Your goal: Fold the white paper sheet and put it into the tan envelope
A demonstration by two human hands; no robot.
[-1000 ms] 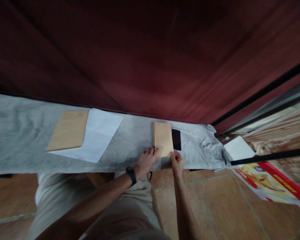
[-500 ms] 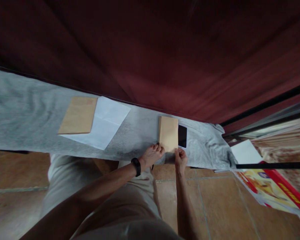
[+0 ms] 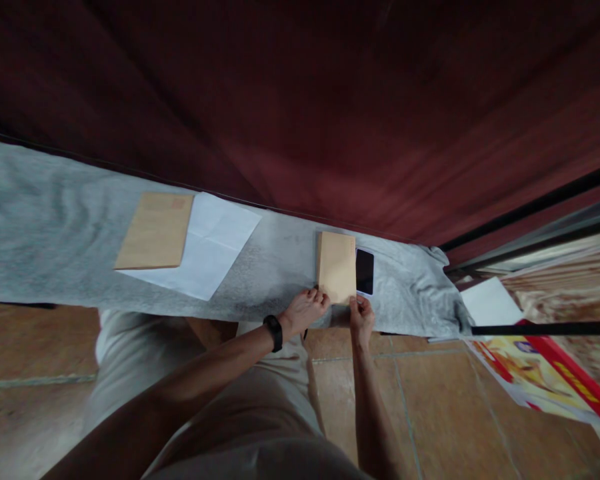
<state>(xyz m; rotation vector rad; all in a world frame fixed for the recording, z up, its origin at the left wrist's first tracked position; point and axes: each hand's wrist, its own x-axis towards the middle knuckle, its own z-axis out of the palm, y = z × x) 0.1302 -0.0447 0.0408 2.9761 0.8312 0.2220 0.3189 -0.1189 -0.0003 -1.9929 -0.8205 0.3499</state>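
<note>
A stack of brown envelopes (image 3: pixel 337 267) lies on the grey cloth in front of me. My left hand (image 3: pixel 306 311), with a black band on its wrist, has its curled fingers at the stack's near left corner. At the near right corner, my right hand (image 3: pixel 362 320) pinches the edge of the envelopes between thumb and fingers. A dark-screened phone (image 3: pixel 365 272) lies flat just right of the stack. Farther left, another brown envelope (image 3: pixel 156 230) or small pile of them rests partly over a creased white sheet of paper (image 3: pixel 219 240).
The grey cloth (image 3: pixel 75 227) covers a long narrow surface, backed by a dark red upright panel (image 3: pixel 300 120). At the right stand black bars (image 3: pixel 545 330), a white sheet or card (image 3: pixel 493 303) and a red and yellow printed box (image 3: pixel 550 377). Brown floor tiles (image 3: pixel 445 400) show below.
Almost nothing differs. Both hands stay at the near corners of the envelope stack, and the view has shifted only very slightly.
</note>
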